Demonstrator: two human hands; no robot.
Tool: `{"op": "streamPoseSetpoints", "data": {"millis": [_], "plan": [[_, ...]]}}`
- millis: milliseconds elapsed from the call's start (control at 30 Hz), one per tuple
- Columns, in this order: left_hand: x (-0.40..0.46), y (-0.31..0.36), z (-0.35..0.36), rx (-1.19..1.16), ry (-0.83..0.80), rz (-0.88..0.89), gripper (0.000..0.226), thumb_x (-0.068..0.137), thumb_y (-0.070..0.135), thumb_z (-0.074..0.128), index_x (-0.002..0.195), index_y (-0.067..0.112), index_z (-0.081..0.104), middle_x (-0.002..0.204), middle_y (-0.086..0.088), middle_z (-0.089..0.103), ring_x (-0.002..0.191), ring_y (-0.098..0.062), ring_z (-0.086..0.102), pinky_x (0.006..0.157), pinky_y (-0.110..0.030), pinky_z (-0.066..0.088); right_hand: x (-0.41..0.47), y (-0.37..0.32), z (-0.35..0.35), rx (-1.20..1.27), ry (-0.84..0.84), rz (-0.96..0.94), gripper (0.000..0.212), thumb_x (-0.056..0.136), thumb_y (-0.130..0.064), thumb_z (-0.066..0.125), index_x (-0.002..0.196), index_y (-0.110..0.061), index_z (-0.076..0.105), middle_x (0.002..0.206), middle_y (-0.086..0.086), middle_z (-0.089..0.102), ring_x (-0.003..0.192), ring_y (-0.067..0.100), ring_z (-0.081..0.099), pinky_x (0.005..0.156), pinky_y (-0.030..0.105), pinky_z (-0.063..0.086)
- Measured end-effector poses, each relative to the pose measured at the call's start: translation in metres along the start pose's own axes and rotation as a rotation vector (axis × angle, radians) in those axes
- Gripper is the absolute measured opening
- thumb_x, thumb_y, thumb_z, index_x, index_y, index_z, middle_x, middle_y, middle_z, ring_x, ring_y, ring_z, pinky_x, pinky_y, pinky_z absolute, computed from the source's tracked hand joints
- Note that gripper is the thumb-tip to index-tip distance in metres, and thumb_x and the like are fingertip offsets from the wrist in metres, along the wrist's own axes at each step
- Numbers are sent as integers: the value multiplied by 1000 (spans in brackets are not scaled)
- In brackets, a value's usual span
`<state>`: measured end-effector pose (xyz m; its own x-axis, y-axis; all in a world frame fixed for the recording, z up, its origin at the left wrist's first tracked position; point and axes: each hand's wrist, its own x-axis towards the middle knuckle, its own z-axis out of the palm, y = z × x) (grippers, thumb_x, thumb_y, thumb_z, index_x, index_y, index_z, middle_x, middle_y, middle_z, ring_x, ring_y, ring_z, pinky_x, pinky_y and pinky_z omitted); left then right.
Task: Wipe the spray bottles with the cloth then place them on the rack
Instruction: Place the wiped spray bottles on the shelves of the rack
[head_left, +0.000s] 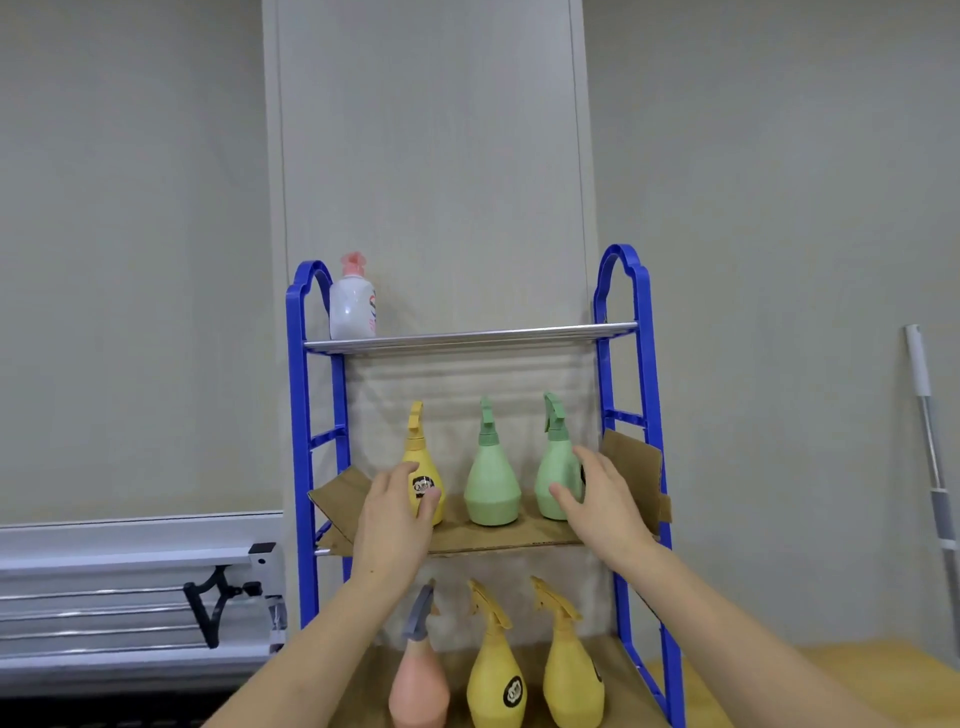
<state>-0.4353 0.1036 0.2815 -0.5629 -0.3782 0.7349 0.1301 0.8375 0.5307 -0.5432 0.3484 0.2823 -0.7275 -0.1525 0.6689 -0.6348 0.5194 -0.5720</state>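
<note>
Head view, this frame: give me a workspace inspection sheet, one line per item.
Surface: blue rack with three shelves; cardboard liner on the middle one.
Job's things: middle shelf holds a yellow bottle and two green bottles; bottom shelf holds a pink bottle and two yellow bottles. No cloth seen.
Clutter: white bottle with pink cap on the top shelf.
Hands: left hand around the middle-shelf yellow bottle; right hand open, against the right green bottle.
Cables: nothing seen.
Surroundings: grey wall, window frame to the left, pole to the right.
</note>
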Motion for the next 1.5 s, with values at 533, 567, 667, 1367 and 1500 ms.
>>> {"op": "streamPoseSetpoints", "data": {"millis": [533,567,667,1367,1500], "plan": [[-159,-34,85,5,-181,-52,19,101,34,57,120,32,54,113,16,56,102,-1,53,82,-18,41,-156,73,44,-159,10,-202,22,98,-18,57,118,-24,63,120,-16,51,111,1,53,93,18,49],[-161,-38,95,-15,-203,-68,21,101,32,58,121,28,54,114,12,57,106,-6,56,84,-22,45,-157,81,50,-161,-4,-178,22,99,-19,55,119,-24,62,120,-16,51,111,1,53,93,19,49],[-162,-48,117,1,-248,-129,33,98,30,63,126,17,53,121,-1,57,115,-22,58,93,-38,51,-159,101,65,-150,-36,-86,24,100,-23,52,123,-26,59,121,-17,51,113,1,52,95,19,48],[-160,-78,171,176,-382,-313,89,83,50,77,152,23,28,132,-7,43,128,-28,42,95,-39,47,-147,159,129,-156,-226,333,90,70,-72,71,144,-30,44,130,-7,48,115,17,57,96,40,54],[-157,-79,172,202,-407,-302,87,86,50,75,152,20,27,137,-8,42,131,-28,41,100,-37,43,-145,155,130,-34,-254,337,85,72,-60,80,142,-27,43,126,-10,50,110,11,56,89,29,54]]}}
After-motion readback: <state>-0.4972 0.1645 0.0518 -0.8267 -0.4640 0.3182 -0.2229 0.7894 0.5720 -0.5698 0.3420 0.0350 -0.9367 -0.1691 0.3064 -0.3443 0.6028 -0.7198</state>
